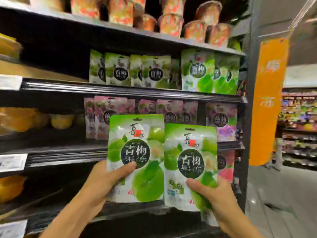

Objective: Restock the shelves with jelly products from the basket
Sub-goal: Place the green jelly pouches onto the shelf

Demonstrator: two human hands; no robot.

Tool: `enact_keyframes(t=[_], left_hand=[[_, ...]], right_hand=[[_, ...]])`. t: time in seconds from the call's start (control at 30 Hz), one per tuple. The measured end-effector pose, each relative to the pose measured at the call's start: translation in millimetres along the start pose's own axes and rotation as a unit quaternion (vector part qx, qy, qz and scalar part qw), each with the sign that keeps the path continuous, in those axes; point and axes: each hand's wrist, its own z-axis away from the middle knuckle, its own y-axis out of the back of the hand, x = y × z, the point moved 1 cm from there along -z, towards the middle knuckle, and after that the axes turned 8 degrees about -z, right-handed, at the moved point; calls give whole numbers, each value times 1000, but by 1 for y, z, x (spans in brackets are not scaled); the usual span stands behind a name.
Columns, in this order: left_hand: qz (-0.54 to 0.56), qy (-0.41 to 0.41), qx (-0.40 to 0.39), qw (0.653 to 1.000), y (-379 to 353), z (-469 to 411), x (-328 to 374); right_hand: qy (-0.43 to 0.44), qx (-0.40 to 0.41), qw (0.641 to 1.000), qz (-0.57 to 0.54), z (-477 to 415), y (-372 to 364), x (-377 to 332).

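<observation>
Now holding up two green plum jelly bags, one in each hand, right in front of the shop shelves [120, 91]. Gripping the left bag [137, 148] low down with the left hand [106, 179], thumb across the front, other fingers hidden behind. Gripping the right bag [190, 162] near its bottom with the right hand [216, 200], thumb on the front too. Both bags upright, side by side, edges touching or a tiny bit over each other, hard to tell which. Hands apart, each one tight on its own bag. Up above on the middle shelf, a row of matching green jelly bags [130, 71], standing. Just behind the held bags, purple jelly bags [109, 115] in a row. On the top shelf, orange and red cups [171, 23], stacked. Off to the left, yellow cups [61, 121], blurry. To the right, a tall orange sign [269, 100] with white letters.
</observation>
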Motion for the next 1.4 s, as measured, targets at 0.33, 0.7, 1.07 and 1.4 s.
enact_keyframes(t=[0.33,0.7,1.07,1.4], left_hand=[[18,-78,5,997,-46,-93,91],[10,-82,23,996,-66,-162,103],[-35,-90,25,995,-61,-172,100],[-40,-80,25,996,-63,-157,93]], right_hand=[[200,48,976,68,-108,18,-124],[166,34,985,39,-236,0,-175],[149,7,989,1,-297,-51,-204],[207,17,965,157,-300,-54,-184]])
